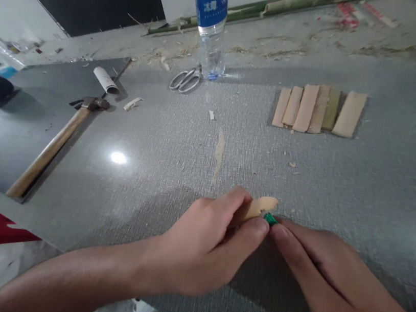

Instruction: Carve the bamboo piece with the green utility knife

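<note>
Pale wood piece (260,207), one: held just above or on the grey tabletop (145,162) (contact cannot be told), rounded tip toward 2 o'clock. Clock bearings below taken from this piece.

Left hand (203,248): in from 8 o'clock, back of hand up, thumb and fingers closed round the piece. Right hand (324,265): in from 4 o'clock, thumb and forefinger pinching one small green tool (270,219), tip against the piece beside the left thumb.

Farther out: thin shaving (219,155), one, between 10 and 11; white scrap (211,115), one, at 11; slats (307,108), six, at 1, side by side; hammer (54,147), one, between 9 and 10, head away; white tube (104,81), one, at 10; scissors (185,80), one pair, at 11, touching or just beside one bottle (211,9). Farthest, toward 12: green bamboo (302,6), count unclear.
</note>
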A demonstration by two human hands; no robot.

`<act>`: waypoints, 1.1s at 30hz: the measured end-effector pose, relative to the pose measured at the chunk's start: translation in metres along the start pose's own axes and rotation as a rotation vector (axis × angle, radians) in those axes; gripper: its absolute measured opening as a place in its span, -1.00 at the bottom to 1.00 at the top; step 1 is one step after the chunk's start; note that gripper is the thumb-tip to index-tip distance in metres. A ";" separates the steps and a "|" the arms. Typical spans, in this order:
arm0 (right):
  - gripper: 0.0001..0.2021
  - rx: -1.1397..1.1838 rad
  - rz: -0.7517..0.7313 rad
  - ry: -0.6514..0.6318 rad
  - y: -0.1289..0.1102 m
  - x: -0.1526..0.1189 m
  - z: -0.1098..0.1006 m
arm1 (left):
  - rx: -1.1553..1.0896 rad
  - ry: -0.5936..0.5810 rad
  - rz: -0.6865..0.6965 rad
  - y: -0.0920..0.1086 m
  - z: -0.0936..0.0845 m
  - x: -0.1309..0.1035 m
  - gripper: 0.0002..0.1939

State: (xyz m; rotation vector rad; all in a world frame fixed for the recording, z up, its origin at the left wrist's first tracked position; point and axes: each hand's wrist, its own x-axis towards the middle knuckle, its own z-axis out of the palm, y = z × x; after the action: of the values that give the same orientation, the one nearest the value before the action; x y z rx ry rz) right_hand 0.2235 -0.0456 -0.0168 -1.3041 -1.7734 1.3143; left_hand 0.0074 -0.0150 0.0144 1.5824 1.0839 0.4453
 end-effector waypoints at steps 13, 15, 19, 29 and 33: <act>-0.43 -0.102 -0.010 0.170 -0.003 0.006 0.003 | 0.062 0.044 0.007 0.000 0.004 -0.002 -0.62; -0.45 -0.073 0.022 0.175 0.001 0.003 0.002 | 0.045 0.041 -0.009 0.003 0.003 -0.003 -0.63; -0.41 0.026 0.139 0.230 0.011 -0.003 0.001 | -0.011 0.055 -0.035 0.006 0.000 -0.002 -0.65; -0.53 0.011 0.001 0.010 0.001 0.000 0.000 | -0.073 0.001 0.018 0.000 -0.001 -0.001 -0.69; -0.47 -0.007 -0.013 -0.025 0.002 -0.001 0.000 | -0.095 -0.008 0.006 0.003 -0.002 -0.001 -0.71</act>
State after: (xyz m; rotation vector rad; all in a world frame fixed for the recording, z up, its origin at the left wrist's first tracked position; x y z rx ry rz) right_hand 0.2245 -0.0462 -0.0187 -1.2831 -1.8023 1.3229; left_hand 0.0064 -0.0149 0.0180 1.5031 1.0377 0.4866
